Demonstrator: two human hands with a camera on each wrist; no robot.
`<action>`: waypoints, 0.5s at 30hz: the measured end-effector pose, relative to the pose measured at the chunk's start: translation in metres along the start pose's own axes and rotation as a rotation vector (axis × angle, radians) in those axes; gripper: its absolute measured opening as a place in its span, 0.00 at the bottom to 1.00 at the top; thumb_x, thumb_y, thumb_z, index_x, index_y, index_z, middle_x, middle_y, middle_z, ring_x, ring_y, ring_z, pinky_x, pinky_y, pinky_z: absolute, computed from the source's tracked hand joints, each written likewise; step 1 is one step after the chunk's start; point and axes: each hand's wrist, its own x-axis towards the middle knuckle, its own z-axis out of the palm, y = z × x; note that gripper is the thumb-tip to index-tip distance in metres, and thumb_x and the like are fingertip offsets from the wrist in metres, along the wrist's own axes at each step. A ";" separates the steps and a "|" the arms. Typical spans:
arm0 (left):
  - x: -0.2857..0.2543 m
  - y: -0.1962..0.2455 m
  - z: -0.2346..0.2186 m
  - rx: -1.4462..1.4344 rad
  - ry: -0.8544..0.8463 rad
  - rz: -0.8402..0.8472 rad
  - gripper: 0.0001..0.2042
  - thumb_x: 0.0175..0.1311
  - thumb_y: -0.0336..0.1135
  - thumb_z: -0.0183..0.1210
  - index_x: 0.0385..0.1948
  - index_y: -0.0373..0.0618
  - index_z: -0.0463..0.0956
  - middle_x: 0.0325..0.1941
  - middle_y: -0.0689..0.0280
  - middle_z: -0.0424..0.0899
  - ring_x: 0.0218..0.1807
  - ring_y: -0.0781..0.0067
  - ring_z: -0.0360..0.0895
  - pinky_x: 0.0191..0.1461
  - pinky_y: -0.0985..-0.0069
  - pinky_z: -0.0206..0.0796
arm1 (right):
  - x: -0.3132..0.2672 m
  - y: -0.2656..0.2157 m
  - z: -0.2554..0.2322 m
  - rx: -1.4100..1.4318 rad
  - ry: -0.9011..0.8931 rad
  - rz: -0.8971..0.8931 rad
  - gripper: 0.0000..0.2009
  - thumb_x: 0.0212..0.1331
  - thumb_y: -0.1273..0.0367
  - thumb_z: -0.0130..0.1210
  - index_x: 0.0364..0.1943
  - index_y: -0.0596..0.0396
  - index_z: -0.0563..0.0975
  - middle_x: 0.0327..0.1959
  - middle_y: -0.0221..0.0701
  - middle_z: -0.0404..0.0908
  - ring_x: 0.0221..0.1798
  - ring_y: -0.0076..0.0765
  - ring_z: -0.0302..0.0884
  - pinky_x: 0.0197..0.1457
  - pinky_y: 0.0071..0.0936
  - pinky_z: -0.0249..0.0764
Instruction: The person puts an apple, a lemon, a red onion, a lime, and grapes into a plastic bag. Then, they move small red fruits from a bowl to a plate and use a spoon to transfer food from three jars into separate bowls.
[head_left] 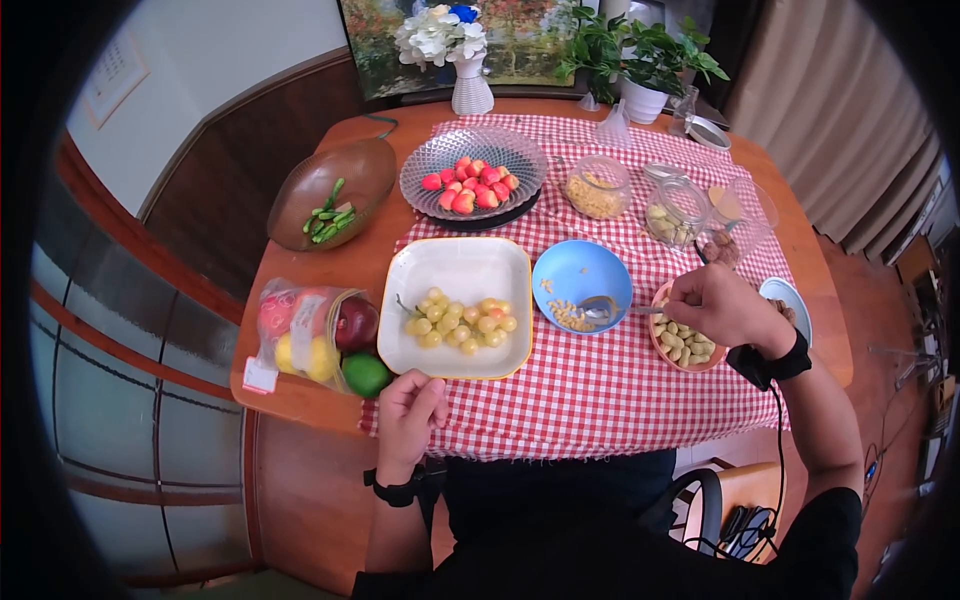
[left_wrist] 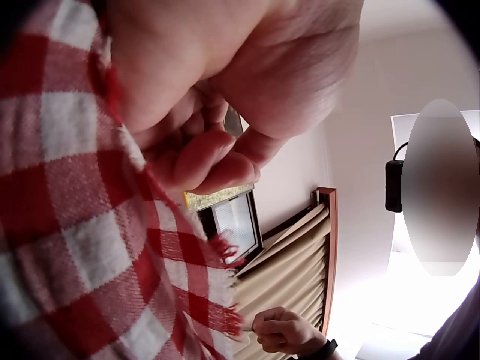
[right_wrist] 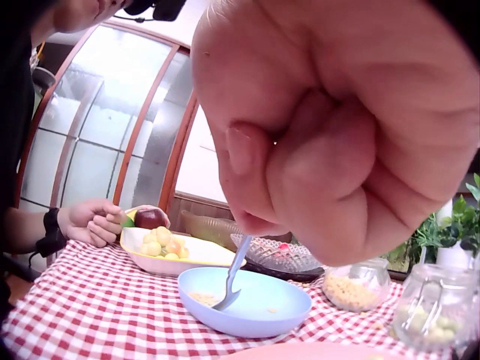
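My right hand (head_left: 735, 308) grips the end of a metal spoon (right_wrist: 238, 262). The spoon's head dips into a light blue bowl (head_left: 590, 262), among small pale yellow pieces (head_left: 570, 316) at its bottom. Just beneath this hand stands a pink bowl (head_left: 705, 366) of peanuts in shells (head_left: 684, 345), partly covered by the hand in the head view. Fingers loosely curled, my left hand (head_left: 410, 412) lies at the table's front edge with nothing in it. A white rectangular dish (head_left: 450, 262) of pale grapes (head_left: 462, 322) and a green lime (head_left: 366, 375) are close to it.
Left of the dish lies a bag of fruit (head_left: 305, 335); behind it, a brown bowl (head_left: 300, 195) with green vegetables. A glass bowl (head_left: 420, 160) of red fruit stands at the back. Jars (head_left: 600, 190) stand back right. Checked cloth (head_left: 560, 410) covers much of the table.
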 end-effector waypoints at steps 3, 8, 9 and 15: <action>0.000 0.001 0.001 0.000 -0.009 0.002 0.11 0.78 0.29 0.53 0.29 0.42 0.69 0.20 0.68 0.73 0.22 0.81 0.67 0.28 0.81 0.61 | -0.002 0.010 0.022 0.174 0.016 0.041 0.08 0.60 0.68 0.65 0.32 0.60 0.86 0.19 0.35 0.81 0.23 0.33 0.79 0.30 0.33 0.74; 0.000 -0.002 -0.001 0.006 -0.013 0.004 0.11 0.78 0.29 0.53 0.29 0.42 0.69 0.20 0.67 0.74 0.22 0.81 0.67 0.28 0.81 0.61 | -0.008 0.006 0.060 0.455 0.008 0.211 0.11 0.69 0.69 0.60 0.31 0.62 0.83 0.19 0.23 0.73 0.19 0.18 0.66 0.23 0.24 0.61; 0.000 -0.002 -0.001 0.007 -0.013 0.002 0.11 0.78 0.29 0.53 0.29 0.42 0.69 0.20 0.67 0.74 0.22 0.81 0.67 0.28 0.81 0.61 | -0.009 0.001 0.063 0.588 0.008 0.294 0.11 0.71 0.68 0.58 0.32 0.61 0.82 0.19 0.21 0.70 0.18 0.16 0.63 0.22 0.22 0.58; 0.001 0.001 0.001 0.001 -0.016 0.001 0.11 0.78 0.29 0.53 0.29 0.42 0.69 0.20 0.68 0.73 0.21 0.81 0.67 0.28 0.81 0.61 | -0.011 0.009 0.085 1.072 0.011 0.476 0.10 0.74 0.68 0.56 0.35 0.59 0.79 0.18 0.19 0.66 0.17 0.15 0.55 0.19 0.21 0.51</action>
